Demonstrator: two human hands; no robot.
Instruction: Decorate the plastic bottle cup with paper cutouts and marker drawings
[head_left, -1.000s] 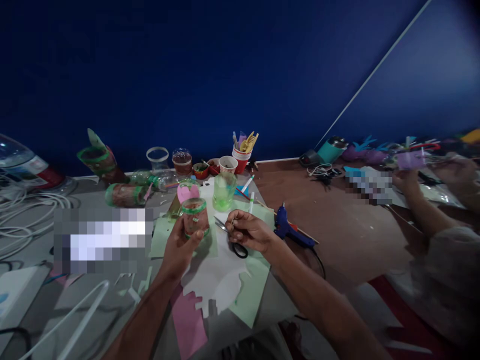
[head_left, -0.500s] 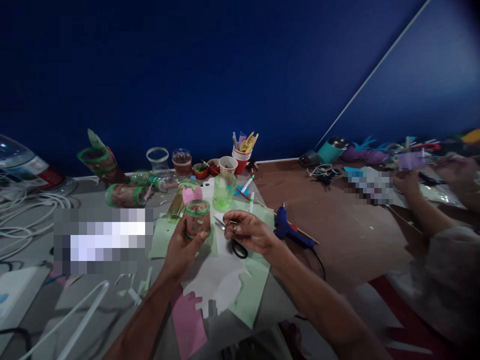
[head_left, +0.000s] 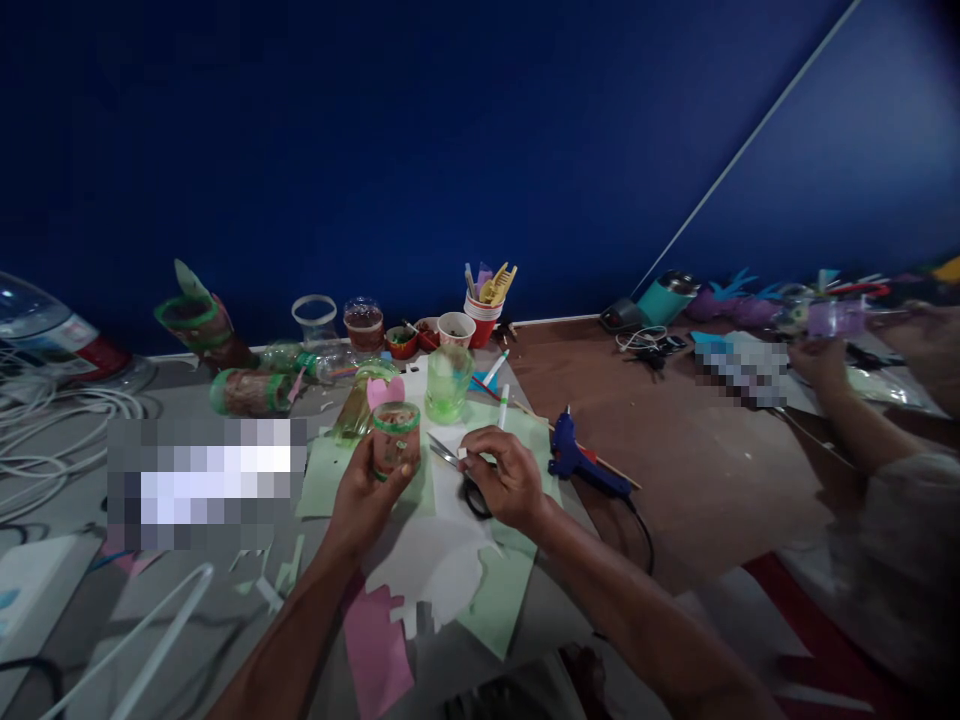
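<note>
My left hand [head_left: 361, 500] is closed round a small clear cup [head_left: 394, 440] with a green band at its rim, held upright just above the paper sheets. My right hand [head_left: 504, 478] rests on the white paper [head_left: 435, 560] over the black handles of a pair of scissors [head_left: 453, 462]. Its fingers pinch a tiny white piece at the thumb tip. The scissor blades point left toward the cup.
Green [head_left: 499, 600] and pink paper [head_left: 375, 645] lie under the hands. A blue glue gun [head_left: 574, 458] lies to the right. Decorated bottles [head_left: 247, 390], a green cup [head_left: 448, 382] and red cups with tools [head_left: 483, 310] stand behind. White cables [head_left: 52, 420] lie left. Another person's arm [head_left: 855, 425] works at right.
My right hand has dropped from just above the scissors onto their handles and turned knuckles-up. The cup in my left hand has barely moved.
</note>
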